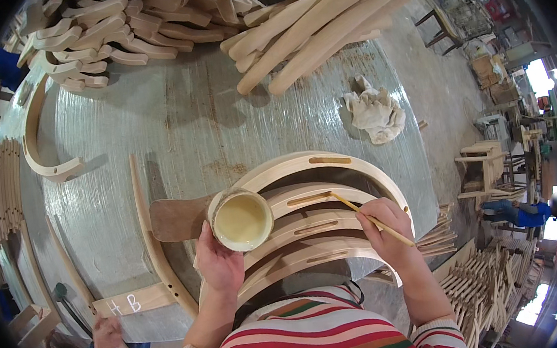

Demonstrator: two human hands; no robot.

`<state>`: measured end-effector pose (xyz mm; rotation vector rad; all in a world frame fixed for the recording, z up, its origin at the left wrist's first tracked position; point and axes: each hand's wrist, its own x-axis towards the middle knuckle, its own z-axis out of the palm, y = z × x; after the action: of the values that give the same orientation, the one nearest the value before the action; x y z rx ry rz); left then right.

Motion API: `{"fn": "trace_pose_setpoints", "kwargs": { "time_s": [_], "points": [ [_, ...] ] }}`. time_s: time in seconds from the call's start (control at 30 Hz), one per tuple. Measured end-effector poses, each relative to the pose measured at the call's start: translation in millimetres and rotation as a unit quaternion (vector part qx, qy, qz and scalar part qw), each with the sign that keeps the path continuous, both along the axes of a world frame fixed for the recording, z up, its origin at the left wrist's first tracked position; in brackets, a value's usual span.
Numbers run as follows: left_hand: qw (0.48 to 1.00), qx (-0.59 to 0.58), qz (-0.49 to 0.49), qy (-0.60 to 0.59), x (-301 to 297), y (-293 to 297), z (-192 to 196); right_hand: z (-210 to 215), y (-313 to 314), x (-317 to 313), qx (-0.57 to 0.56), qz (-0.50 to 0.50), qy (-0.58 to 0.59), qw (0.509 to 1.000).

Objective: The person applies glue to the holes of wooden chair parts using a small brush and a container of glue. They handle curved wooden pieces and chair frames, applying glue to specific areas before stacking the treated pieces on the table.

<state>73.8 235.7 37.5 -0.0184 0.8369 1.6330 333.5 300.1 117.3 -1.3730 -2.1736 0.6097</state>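
Observation:
My left hand (220, 262) is closed round a small round cup of pale yellow glue-like liquid (241, 219), held over the left part of several curved wooden pieces. A thin wooden stick (378, 220) is pinched in my right hand (387, 231). Its tip touches the end of a slot in the second curved wooden piece (294, 202). The farthest curved piece (357, 167) has a similar slot, and so do the two nearer ones. A flat brown board (178, 220) lies just left of the cup, partly hidden behind it.
Stacked wooden parts (113, 29) and long rounded legs (332, 27) lie at the table's far side. A crumpled cloth (376, 112) rests at the right. Left are a curved piece (35, 139) and a wooden frame (153, 251). Another person's hand (107, 331) is at lower left.

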Motion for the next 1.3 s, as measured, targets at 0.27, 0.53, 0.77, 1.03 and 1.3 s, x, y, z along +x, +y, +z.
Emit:
{"fn": "trace_pose_setpoints", "kwargs": {
  "time_s": [0.27,0.53,0.77,1.03,1.3],
  "points": [
    [1.0,0.015,0.007,0.011,-0.4,2.9,1.1,6.3,0.5,-31.3,-0.038,0.051,0.021,0.998],
    [0.999,-0.019,0.042,0.006,1.9,-13.3,6.3,-7.2,-3.6,-58.2,-0.023,0.114,0.087,0.989],
    [0.998,0.006,0.066,0.019,0.9,-37.1,17.6,-17.9,3.1,-50.7,0.05,0.143,0.14,0.979],
    [0.996,0.025,0.078,0.037,-2.1,-72.6,25.1,-13.8,0.2,-23.2,0.097,0.123,0.07,0.985],
    [0.994,0.015,0.104,0.014,3.1,-97.3,14.7,-5.7,3.5,13.8,0.057,0.116,-0.006,0.992]
  ]
}}
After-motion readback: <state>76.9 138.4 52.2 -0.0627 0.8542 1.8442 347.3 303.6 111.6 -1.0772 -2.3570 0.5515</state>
